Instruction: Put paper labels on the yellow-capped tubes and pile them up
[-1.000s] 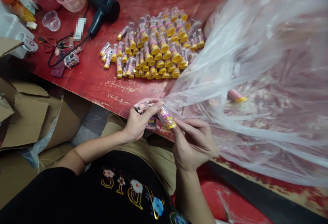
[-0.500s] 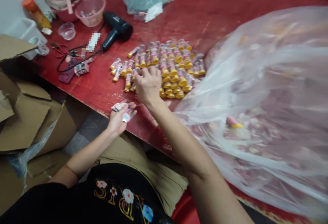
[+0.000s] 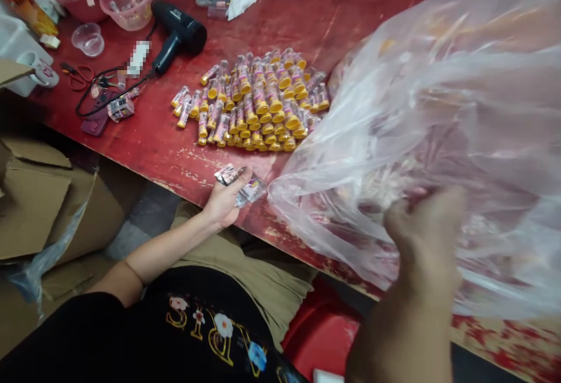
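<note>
My left hand (image 3: 225,199) holds several small printed packets (image 3: 249,190) at the table's front edge, its thumb pressed over them. My right hand (image 3: 423,225) is smeared by motion at the large clear plastic bag (image 3: 342,137) on the right; what its fingers hold, if anything, cannot be made out. Small clear tubes with yellow ends (image 3: 258,99) lie piled in the middle of the red table, beyond my left hand and left of the bag.
On the red table (image 3: 324,14) lie a black hair dryer (image 3: 179,29), a pink basket (image 3: 128,0), a clear cup (image 3: 88,40), pliers (image 3: 78,76) and a mug (image 3: 38,69). Cardboard boxes (image 3: 39,207) stand at the left; a red stool (image 3: 324,330) is below.
My right hand has left the tube pile and moved right to the plastic bag. My left hand still holds the packets and sits slightly further right. The view has shifted.
</note>
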### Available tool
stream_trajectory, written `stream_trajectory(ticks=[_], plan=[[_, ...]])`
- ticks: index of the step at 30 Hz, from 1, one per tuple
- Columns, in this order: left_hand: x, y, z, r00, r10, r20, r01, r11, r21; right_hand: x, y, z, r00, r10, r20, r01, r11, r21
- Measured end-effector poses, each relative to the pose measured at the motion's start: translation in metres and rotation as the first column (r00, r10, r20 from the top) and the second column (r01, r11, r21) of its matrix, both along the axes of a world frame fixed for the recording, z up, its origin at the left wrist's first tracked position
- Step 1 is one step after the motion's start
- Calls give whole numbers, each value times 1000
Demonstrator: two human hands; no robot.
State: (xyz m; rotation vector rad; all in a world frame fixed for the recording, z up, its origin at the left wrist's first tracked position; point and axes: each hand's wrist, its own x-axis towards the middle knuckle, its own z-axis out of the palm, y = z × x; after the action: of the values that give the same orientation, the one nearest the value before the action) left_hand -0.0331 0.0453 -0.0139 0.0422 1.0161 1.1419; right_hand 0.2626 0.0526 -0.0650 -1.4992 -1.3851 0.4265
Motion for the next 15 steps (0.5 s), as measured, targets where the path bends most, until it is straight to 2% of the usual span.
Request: stream_trajectory(ticks=[2,4,6,8,12,15], plan=[[9,-3,2,1000,11,3,-11,1000,8,-39,-25,6,995,2,-96,-3,1000,-17],[17,-7,3,1000,3,4,-3,1000,24,-84,-45,8,976,80,-202,-100,991,-90],[23,-12,2,1000,0,-31,2,998,58,-125,-53,7,948,114,-296,-157,980,-125],[26,-16,0,995,12,-99,-1,994,113,-152,-53,7,915,84,-396,-145,981,-127],[25,-21,-1,973,72,-219,-18,971,238,-168,-49,10,901,20,-433,-72,992,-104],[27,-22,3,961,107,-255,-40,966,254,-168,-48,13,892,18,-452,-71,992,-101]])
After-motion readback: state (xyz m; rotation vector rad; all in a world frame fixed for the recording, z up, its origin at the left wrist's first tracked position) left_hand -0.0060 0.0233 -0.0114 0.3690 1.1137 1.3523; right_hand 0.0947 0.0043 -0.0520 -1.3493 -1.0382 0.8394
